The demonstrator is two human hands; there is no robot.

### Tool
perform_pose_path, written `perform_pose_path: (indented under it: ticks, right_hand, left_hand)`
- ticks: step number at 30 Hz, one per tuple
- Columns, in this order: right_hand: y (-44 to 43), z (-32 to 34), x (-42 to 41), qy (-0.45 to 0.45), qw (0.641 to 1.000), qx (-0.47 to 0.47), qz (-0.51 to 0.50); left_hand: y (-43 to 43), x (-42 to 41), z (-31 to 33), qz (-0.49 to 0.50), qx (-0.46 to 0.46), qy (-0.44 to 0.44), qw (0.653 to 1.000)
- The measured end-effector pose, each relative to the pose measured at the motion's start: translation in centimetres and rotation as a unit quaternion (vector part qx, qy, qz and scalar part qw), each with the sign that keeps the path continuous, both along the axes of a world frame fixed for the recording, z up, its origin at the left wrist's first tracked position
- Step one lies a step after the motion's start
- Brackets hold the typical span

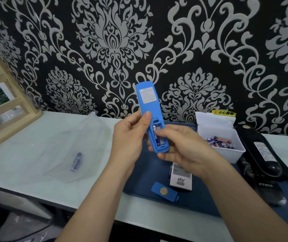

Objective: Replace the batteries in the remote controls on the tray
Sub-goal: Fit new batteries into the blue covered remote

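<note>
I hold a blue remote (148, 103) upright, back facing me, above the dark blue tray (141, 173). My left hand (129, 137) grips its left side, thumb on the back. My right hand (181, 145) supports the lower end, with fingertips on a battery (159, 138) in the open compartment. The remote's blue battery cover (164, 191) lies on the tray's front edge beside a white remote (180, 177), with a battery (169, 172) next to it. A black remote (263, 152) lies at the tray's right.
A white box (227, 154) with several batteries stands at the tray's back right, lid open. A clear plastic bag (73, 145) holding one battery (76, 161) lies on the white table to the left. A wooden rack (5, 109) stands at far left. Patterned wall behind.
</note>
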State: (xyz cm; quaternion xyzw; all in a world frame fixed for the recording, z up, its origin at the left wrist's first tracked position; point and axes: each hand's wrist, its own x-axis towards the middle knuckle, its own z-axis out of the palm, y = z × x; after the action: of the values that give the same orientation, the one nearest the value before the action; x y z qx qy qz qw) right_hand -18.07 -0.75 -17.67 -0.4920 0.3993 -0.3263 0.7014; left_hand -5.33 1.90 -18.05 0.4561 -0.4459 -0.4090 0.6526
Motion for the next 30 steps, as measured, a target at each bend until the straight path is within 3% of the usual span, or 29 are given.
perform_pose_path:
  ticks: [17, 26, 30]
  right_hand:
    - [0.4, -0.8, 1.3, -0.079, 0.992, 0.045, -0.093]
    - [-0.3, -0.9, 1.0, -0.117, 0.983, 0.082, -0.115]
    - [-0.4, -1.1, 0.9, -0.129, 0.985, 0.088, -0.08]
  left_hand:
    - [0.1, -1.2, -0.6, -0.001, -0.029, 0.006, 1.0]
    - [0.3, -2.1, -0.3, -0.005, -0.034, 0.004, 0.999]
    - [0.2, -2.0, -0.6, 0.015, -0.018, -0.005, 1.0]
